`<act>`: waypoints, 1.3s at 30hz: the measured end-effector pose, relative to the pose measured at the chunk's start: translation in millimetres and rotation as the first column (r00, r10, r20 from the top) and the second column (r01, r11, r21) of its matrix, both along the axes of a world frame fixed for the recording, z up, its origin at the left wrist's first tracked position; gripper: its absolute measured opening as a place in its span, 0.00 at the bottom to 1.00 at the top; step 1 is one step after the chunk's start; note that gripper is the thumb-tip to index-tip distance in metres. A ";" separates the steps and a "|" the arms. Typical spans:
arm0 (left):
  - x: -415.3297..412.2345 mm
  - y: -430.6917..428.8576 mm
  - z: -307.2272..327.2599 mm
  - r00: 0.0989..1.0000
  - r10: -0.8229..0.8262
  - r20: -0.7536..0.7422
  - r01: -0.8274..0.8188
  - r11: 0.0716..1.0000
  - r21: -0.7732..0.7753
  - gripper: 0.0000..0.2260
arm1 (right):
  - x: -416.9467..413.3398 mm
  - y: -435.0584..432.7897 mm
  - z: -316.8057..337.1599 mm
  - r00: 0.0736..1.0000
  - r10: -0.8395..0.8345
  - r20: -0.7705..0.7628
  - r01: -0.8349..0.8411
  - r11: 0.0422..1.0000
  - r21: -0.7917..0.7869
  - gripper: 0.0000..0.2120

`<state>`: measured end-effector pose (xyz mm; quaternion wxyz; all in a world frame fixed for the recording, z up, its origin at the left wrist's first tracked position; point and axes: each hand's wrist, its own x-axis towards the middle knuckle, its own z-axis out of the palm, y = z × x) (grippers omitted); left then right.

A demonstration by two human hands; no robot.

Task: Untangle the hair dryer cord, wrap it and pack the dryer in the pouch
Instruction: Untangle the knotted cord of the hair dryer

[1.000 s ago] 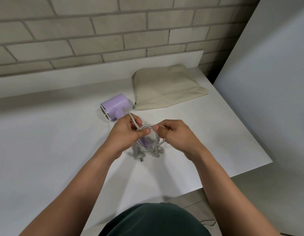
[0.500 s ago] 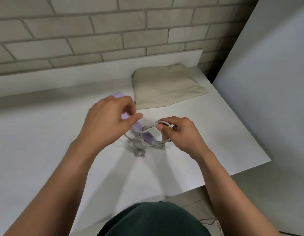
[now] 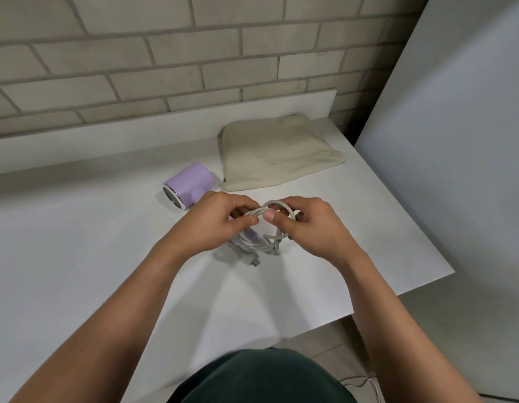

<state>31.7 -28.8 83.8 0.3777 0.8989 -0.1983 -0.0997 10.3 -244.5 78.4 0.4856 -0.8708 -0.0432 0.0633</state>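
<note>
Early in the task, by my read. The cord (image 3: 268,205) is not untangled: its loops cross and bunch just below the fingers, so wrapping and packing are both left to do. The pouch (image 3: 275,152) lies flat and looks unfilled, well beyond the fingers toward the brick wall.

The left hand (image 3: 220,219) has curled fingers and pinches a cord strand between its thumb and forefinger. The right hand (image 3: 307,225) does the same on the loop's other side, with its thumb on top. The two thumb tips are almost touching and the loop arches just over them. The tangle hangs under both hands, between the palms, and reaches the table (image 3: 78,242). The plug (image 3: 252,261) lies on the table below the left fingers, toward the person.

The dryer (image 3: 191,178) lies on its side just past the left knuckles. Its handle runs in under the left hand, partly hidden. Neither hand grips the dryer body.
</note>
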 end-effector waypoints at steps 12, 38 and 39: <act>-8.6 5.1 -3.1 0.988 0.050 -0.145 -0.085 0.965 -0.249 0.10 | 4.1 11.1 11.1 0.967 -0.248 -0.049 0.250 0.909 0.332 0.12; -6.9 3.1 -4.6 0.993 0.062 -0.097 -0.089 0.949 -0.304 0.08 | 14.2 -6.7 34.4 0.956 0.215 0.201 -0.101 0.881 -0.462 0.14; -7.2 2.9 -6.5 0.987 0.062 -0.147 -0.110 0.931 -0.348 0.08 | 13.8 -5.4 34.3 0.953 0.157 0.261 -0.029 0.901 -0.434 0.16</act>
